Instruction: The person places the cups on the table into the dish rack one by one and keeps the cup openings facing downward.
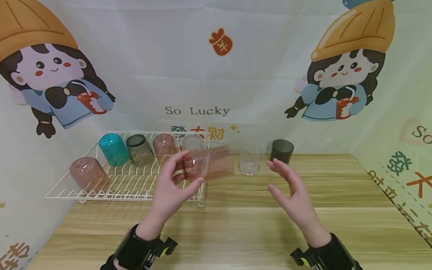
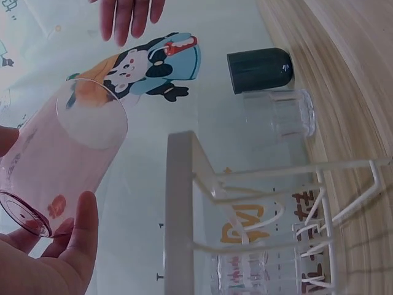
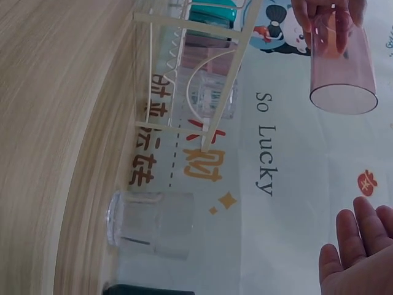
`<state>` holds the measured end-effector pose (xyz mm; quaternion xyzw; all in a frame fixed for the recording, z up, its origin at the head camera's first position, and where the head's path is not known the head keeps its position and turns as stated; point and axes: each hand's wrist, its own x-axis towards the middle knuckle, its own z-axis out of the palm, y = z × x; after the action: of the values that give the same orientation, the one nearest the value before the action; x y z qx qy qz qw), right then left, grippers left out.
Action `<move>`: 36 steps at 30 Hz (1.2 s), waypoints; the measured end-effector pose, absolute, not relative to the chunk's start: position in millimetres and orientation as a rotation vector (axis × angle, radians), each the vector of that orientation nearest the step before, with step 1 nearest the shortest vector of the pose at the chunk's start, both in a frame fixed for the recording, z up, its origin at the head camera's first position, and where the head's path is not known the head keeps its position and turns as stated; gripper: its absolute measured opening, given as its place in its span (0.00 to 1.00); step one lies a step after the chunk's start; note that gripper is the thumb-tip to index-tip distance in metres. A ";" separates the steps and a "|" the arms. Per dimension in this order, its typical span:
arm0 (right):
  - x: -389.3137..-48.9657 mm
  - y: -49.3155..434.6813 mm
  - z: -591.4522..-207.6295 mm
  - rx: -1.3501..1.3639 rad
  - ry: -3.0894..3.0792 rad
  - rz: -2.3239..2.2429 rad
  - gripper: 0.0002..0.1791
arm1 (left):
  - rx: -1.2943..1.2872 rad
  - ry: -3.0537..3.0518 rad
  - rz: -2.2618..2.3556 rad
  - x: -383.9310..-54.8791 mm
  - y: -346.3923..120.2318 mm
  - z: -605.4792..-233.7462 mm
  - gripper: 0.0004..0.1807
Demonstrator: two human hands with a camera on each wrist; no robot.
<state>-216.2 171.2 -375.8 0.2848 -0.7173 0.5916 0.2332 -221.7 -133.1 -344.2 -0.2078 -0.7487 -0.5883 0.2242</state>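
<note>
My left hand (image 1: 173,182) grips a pink see-through glass (image 1: 219,162) near its base, above the right end of a white wire rack (image 1: 135,195). The glass lies on its side in the air, its mouth toward the right, as the right wrist view also shows. To the right, my right hand (image 1: 295,198) hovers over the table with fingers spread and holds nothing. Behind the hands a clear glass (image 1: 250,161) and a dark grey glass (image 1: 282,150) stand upright on the table.
On the rack several glasses rest upside down: a pink one (image 1: 88,174) at front left, a teal one (image 1: 114,150), a grey one (image 1: 139,149), another pink one (image 1: 164,145) and a clear one (image 1: 193,143). A printed cloth (image 1: 263,75) hangs behind the wooden table (image 1: 243,225).
</note>
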 end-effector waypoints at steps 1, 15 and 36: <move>-216.3 171.9 -376.2 0.785 -1.972 1.621 0.35 | -0.562 -2.068 -1.619 -221.3 -134.7 -344.0 0.40; -218.4 183.8 -382.4 0.754 -2.016 1.557 0.35 | -0.463 -2.130 -1.526 -219.3 -160.2 -345.8 0.38; -217.2 201.5 -387.3 0.633 -2.111 1.491 0.33 | -0.327 -2.187 -1.370 -221.2 -190.1 -343.0 0.37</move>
<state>-217.2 201.5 -387.3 0.2312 -0.7705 0.5442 0.2382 -221.2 -190.1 -343.0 -0.1211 -0.8102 -0.5076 0.2671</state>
